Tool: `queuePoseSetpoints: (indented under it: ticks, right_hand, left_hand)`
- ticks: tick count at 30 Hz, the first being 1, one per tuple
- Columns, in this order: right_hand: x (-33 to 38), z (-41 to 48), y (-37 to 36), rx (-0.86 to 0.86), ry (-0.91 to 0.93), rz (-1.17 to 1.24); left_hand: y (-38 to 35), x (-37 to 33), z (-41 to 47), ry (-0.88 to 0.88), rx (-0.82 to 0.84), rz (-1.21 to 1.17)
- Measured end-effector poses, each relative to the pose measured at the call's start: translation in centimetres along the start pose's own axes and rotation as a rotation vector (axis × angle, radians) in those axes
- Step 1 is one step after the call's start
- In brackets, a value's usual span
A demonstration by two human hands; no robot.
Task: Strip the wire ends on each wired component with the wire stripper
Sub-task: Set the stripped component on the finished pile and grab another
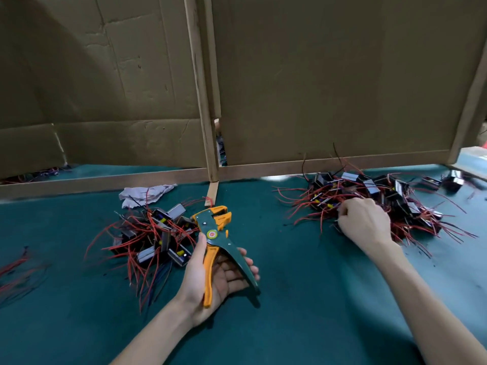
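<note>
My left hand holds the green and orange wire stripper palm up, jaws pointing away, handles spread apart. Just left of its jaws lies a pile of wired components with red wires. My right hand reaches into a second, larger pile of wired components at the right, fingers curled among the red wires. What the fingers grip is hidden by the hand itself.
The work surface is a teal cloth-covered table. Cardboard panels on a wooden frame wall off the back. A crumpled grey rag lies behind the left pile. Loose red wires lie at the far left edge.
</note>
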State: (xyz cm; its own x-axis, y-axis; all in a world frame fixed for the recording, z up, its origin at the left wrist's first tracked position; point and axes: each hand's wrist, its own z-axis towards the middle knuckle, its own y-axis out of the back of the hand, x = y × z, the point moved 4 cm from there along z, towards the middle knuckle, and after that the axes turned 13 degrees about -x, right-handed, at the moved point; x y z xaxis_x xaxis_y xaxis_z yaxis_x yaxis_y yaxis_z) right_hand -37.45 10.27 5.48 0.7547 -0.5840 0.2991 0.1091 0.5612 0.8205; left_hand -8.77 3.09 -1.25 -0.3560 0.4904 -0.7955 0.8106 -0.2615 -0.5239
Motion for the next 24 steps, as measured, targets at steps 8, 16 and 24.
queuePoseSetpoints:
  ticks: [8, 16, 24]
  right_hand:
    - [0.5, -0.5, -1.7, 0.003, 0.202, -0.028]
    - [5.5, -3.3, -2.5, 0.082, 0.531, 0.519]
    - [7.0, -4.8, -3.5, 0.158, 0.545, 0.626]
  left_hand:
    - [0.1, -0.3, -0.7, -0.063, -0.050, -0.003]
    - [0.1, -0.2, -0.5, -0.063, -0.026, 0.047]
    - [0.0, 0.0, -0.4, -0.054, 0.013, 0.077]
